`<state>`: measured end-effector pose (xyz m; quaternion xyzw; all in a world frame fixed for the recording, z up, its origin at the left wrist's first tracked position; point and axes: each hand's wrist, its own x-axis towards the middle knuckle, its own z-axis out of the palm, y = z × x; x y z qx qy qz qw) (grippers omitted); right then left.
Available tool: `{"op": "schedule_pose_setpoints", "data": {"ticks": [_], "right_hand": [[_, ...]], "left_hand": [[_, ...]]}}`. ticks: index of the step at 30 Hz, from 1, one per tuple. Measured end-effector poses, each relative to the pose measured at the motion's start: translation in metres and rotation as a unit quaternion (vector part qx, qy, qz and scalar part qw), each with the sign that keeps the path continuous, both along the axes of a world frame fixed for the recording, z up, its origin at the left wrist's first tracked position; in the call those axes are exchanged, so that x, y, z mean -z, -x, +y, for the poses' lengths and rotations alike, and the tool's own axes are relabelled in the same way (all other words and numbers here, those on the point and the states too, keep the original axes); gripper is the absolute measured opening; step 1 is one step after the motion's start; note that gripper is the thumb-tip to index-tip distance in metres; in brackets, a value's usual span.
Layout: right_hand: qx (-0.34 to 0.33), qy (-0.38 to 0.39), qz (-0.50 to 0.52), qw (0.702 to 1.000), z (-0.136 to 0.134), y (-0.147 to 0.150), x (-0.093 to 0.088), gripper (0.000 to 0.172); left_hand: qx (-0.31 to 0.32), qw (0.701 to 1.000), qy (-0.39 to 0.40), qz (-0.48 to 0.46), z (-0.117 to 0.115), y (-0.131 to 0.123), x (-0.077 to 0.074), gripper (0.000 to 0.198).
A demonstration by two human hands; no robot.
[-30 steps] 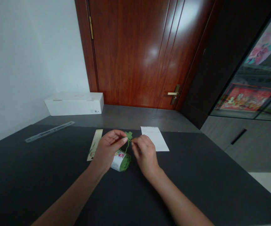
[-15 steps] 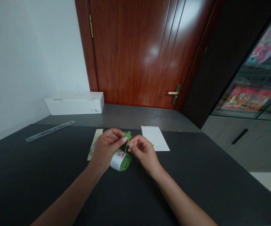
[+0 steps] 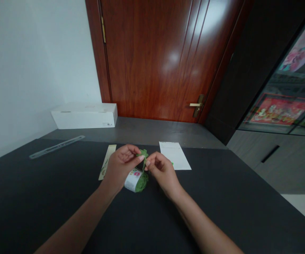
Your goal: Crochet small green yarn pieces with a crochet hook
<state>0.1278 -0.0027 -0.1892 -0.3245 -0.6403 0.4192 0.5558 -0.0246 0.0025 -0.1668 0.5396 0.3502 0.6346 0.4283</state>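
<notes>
Fingertips (image 3: pixel 143 158) of both hands have drawn in a little closer since the last look, and my right hand (image 3: pixel 163 173) now sits tighter against the work. My left hand (image 3: pixel 122 165) and right hand are close together but not clasped, each pinching from its own side, with the fingertips almost meeting. Between them is a small green crocheted leaf (image 3: pixel 143 153), or so it looks at this size; my left fingers hold it at its lower edge, though they hide exactly how. A green yarn strand (image 3: pixel 143 165) runs down from it to the skein of green yarn (image 3: pixel 142 182) lying on the black tabletop (image 3: pixel 36 204) just under my hands.

So far, one small shape is made and stays joined to the yarn. Most of the yarn remains wound, with its printed paper band (image 3: pixel 132 180) around it.

Beyond my left hand lies a narrow printed paper strip (image 3: pixel 106 162), and beyond my right a white notepad sheet (image 3: pixel 175 156), with a tiny green scrap (image 3: pixel 172 163) at its edge. Farther off, a clear plastic ruler (image 3: pixel 57 147) and a white cardboard box (image 3: pixel 85 116) sit near the wall, before a red-brown wooden door (image 3: pixel 152 60).
</notes>
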Motion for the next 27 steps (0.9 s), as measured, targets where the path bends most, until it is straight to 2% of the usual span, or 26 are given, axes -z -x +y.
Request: {"op": "schedule_pose_setpoints", "data": {"ticks": [2, 8, 15, 18, 22, 27], "right_hand": [[-0.027, 0.021, 0.019, 0.999, 0.0026, -0.0012, 0.0004, 0.022], [-0.023, 0.020, 0.037, 0.999, 0.0016, -0.0017, -0.0022, 0.025], [-0.050, 0.070, 0.056, 0.995, 0.0005, -0.0004, -0.0031, 0.026], [-0.025, 0.036, 0.047, 0.998, 0.0001, -0.0004, -0.0027, 0.022], [0.042, -0.047, -0.018, 0.998, -0.0013, -0.0008, -0.0016, 0.015], [0.121, -0.148, -0.114, 0.975, -0.0028, -0.0025, 0.0002, 0.012]], "left_hand": [[-0.009, 1.000, -0.001, 0.001, -0.0003, -0.0005, 0.0002, 0.020], [-0.037, 0.999, -0.007, -0.010, -0.0023, -0.0044, -0.0012, 0.020], [-0.048, 0.999, -0.009, -0.007, -0.0045, -0.0055, -0.0033, 0.020], [-0.034, 0.999, -0.004, 0.003, -0.0035, -0.0039, -0.0030, 0.020], [-0.015, 1.000, 0.005, -0.004, -0.0020, -0.0023, -0.0033, 0.020], [-0.003, 1.000, 0.021, -0.012, -0.0020, -0.0025, -0.0042, 0.022]]}}
